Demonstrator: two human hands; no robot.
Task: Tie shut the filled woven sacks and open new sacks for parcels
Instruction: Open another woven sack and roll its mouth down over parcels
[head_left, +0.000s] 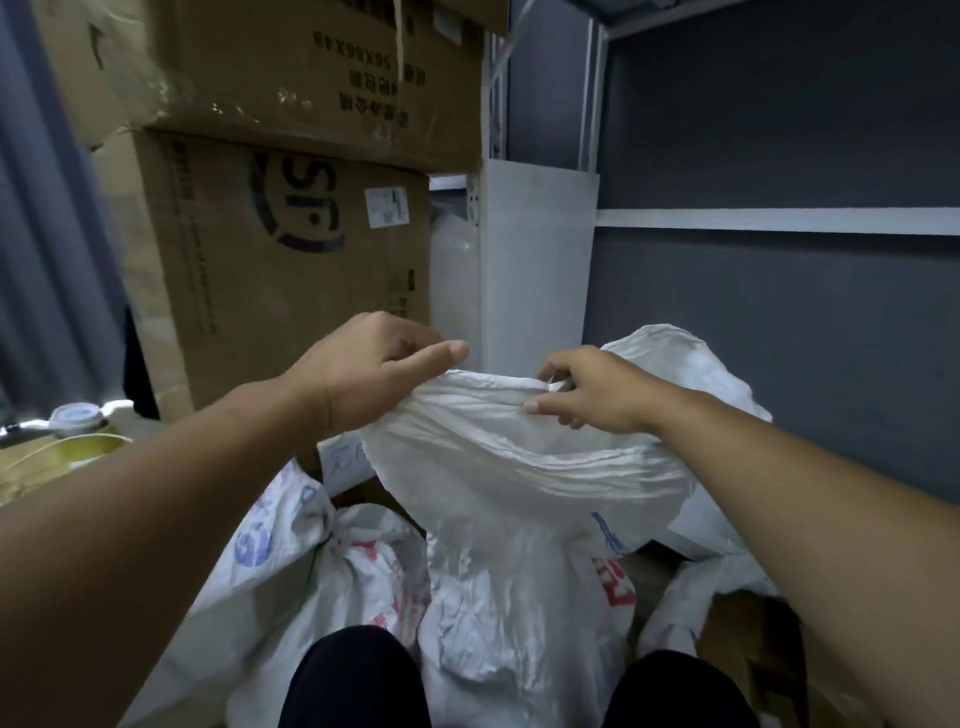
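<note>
I hold a white woven sack up in front of me by its top edge. My left hand pinches the left end of that edge, thumb stretched along it. My right hand pinches the right end with curled fingers. The sack hangs crumpled between my knees, with blue and red print low on its right side. To the lower left stands a filled sack with blue and red print, its neck gathered and tied.
Stacked cardboard boxes rise at the left. A white metal shelf frame with a grey back panel is ahead and right. More white sacks lie behind. A tape roll and a lidded cup sit at far left.
</note>
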